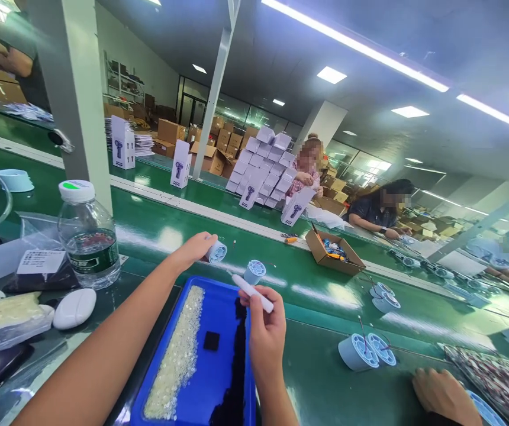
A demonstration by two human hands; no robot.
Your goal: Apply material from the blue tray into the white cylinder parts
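Observation:
My left hand [197, 248] reaches over the far edge of a blue tray, its fingers closed on the side of a light blue round plastic part [218, 252]. A second light blue round part [255, 271] stands on the green belt just to the right. My right hand [267, 319] grips a slim white pen-like tool [254, 294], its thin tip pointing up and left towards these parts. Below the hands lies the blue tray [221, 378]. Small clear pieces [177, 355] fill its left side, small black pieces [237, 361] its right, and a black square [211, 341] sits between.
A water bottle [89, 236] and a white mouse-shaped object [74, 309] stand left. Wired light blue parts [358, 353] sit right, near another person's hand [443, 393]. A cardboard box [332, 251] rests on the green belt [148, 228]. Co-workers sit beyond, beside stacked white boxes [263, 168].

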